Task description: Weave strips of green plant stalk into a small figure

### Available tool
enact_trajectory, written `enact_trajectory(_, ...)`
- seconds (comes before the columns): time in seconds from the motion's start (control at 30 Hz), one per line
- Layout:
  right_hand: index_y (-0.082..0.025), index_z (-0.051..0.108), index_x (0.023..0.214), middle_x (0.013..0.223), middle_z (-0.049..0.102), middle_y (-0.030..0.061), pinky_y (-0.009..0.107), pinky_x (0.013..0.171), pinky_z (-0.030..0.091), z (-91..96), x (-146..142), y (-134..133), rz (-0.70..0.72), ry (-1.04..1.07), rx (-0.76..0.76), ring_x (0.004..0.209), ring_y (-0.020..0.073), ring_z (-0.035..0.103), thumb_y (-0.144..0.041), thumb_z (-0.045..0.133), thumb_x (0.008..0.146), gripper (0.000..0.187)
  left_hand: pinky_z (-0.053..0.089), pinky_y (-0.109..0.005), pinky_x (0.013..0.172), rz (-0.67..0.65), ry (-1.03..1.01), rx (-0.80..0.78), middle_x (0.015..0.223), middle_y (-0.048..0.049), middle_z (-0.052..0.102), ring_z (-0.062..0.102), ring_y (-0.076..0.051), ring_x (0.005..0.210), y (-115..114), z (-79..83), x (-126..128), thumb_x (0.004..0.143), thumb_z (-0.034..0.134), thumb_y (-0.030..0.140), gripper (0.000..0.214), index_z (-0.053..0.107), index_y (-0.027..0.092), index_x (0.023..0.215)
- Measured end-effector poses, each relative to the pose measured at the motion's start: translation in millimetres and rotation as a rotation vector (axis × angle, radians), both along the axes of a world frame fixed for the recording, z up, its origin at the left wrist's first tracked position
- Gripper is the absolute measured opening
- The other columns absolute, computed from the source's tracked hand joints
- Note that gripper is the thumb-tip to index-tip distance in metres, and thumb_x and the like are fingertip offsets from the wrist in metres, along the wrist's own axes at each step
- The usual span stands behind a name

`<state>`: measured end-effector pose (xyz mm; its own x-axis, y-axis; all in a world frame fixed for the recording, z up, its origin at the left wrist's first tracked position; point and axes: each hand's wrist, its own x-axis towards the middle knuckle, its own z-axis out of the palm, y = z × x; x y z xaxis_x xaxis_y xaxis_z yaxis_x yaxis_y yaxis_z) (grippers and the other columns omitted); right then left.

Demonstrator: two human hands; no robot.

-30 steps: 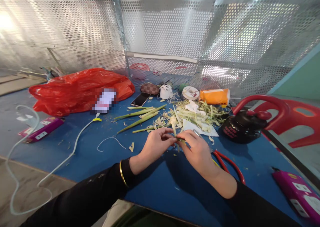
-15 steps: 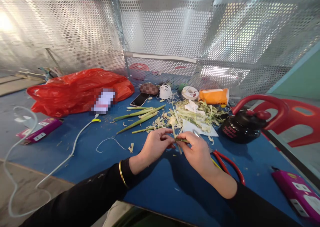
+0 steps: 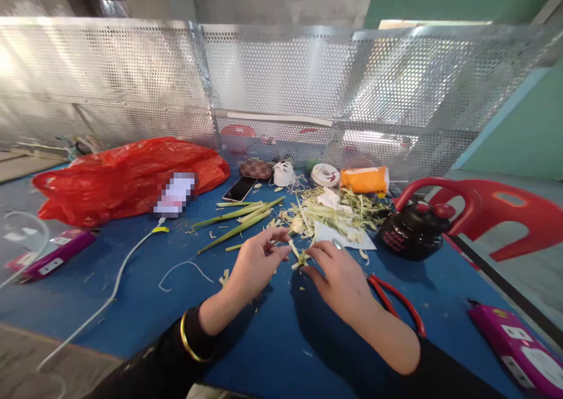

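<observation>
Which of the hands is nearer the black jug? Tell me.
Right. The right hand is left of the black jug and closer to the camera, not touching; the left hand is farther left.

Slender pale yellow-green plant piece [image 3: 301, 259], tilted

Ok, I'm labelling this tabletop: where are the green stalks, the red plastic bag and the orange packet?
Green stalks [image 3: 237, 230]: head view, middle of the long front stalk.
Red plastic bag [image 3: 112, 177]: head view, its crumpled side.
Orange packet [image 3: 364, 180]: head view, middle of its front.

On the table [image 3: 268, 352], left to right: bag [image 3: 109, 179], stalks [image 3: 238, 229], scraps [image 3: 315, 210], jug [image 3: 411, 234].
</observation>
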<state>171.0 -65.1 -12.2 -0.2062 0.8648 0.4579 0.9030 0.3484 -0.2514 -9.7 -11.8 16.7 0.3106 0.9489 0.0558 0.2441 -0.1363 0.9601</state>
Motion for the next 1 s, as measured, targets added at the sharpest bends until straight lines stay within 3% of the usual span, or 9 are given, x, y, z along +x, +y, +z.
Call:
enact_trajectory(0.1,-0.017,0.063,0.100,0.098,0.064,0.0089,0.037,0.075,0.048,-0.1,-4,-13,0.126,0.084,0.043,0.086,0.0231,0.060,-0.019,0.053,0.091,0.014,0.054,-0.026,0.066,-0.041,0.052,0.024,0.086,-0.0043,0.073,0.067,-0.015,0.068,-6,4.6,-10,0.081,0.059,0.034,0.027,0.069,0.017,0.100)
enact_trajectory(0.23,-0.018,0.064,0.092,0.088,0.065,0.0059,0.033,0.072,0.047,-2.0,-5,-24,0.269,0.122,0.035,0.081,0.0197,0.060,-0.015,0.050,0.092,0.014,0.054,-0.022,0.066,-0.044,0.219,0.185,0.086,-0.0007,0.075,0.069,-0.015,0.072,-18,5.0,-32,0.084,0.057,0.031,0.020,0.073,0.022,0.092)
enact_trajectory(0.33,-0.018,0.064,0.089,0.084,0.065,0.0049,0.032,0.070,0.047,-1.6,-1,-24,0.286,0.132,-0.005,0.078,0.0184,0.059,-0.014,0.049,0.093,0.015,0.052,-0.017,0.072,-0.013,0.328,0.410,0.085,0.0039,0.075,0.070,-0.012,0.077,-28,1.5,-53,0.085,0.058,0.027,0.016,0.074,0.028,0.088)
enact_trajectory(0.5,-0.019,0.064,0.089,0.084,0.065,0.0044,0.031,0.069,0.047,-5.2,6,-18,0.266,0.186,-0.014,0.077,0.0180,0.058,-0.016,0.051,0.092,0.014,0.050,-0.009,0.064,0.087,0.335,0.648,0.076,0.0079,0.074,0.069,-0.007,0.065,-43,-8.5,-82,0.082,0.064,0.021,0.012,0.072,0.029,0.087)
enact_trajectory(0.6,-0.021,0.064,0.088,0.082,0.066,0.0033,0.030,0.067,0.048,-10.9,8,-16,0.283,0.187,-0.028,0.074,0.0174,0.059,-0.017,0.050,0.093,0.016,0.050,-0.010,0.058,0.038,0.266,0.549,0.069,0.0066,0.072,0.066,-0.006,0.057,-51,-18.9,-85,0.085,0.059,0.020,0.013,0.071,0.026,0.085)
enact_trajectory(0.77,-0.023,0.064,0.087,0.081,0.066,0.0028,0.028,0.064,0.051,-19.4,12,-13,0.309,0.129,-0.087,0.072,0.0167,0.062,-0.020,0.047,0.094,0.019,0.048,-0.012,0.052,-0.078,0.162,0.185,0.061,-0.0002,0.068,0.063,-0.007,0.050,-55,-38.5,-74,0.091,0.051,0.027,0.027,0.069,0.018,0.072)
enact_trajectory(1.0,-0.025,0.065,0.086,0.078,0.068,0.0018,0.023,0.061,0.054,-18.4,13,-7,0.323,0.071,-0.065,0.068,0.0144,0.066,-0.027,0.041,0.097,0.026,0.049,-0.016,0.053,-0.070,0.099,-0.039,0.067,-0.0068,0.071,0.063,-0.010,0.054,-53,-43.5,-75,0.090,0.051,0.034,0.032,0.069,0.014,0.073)
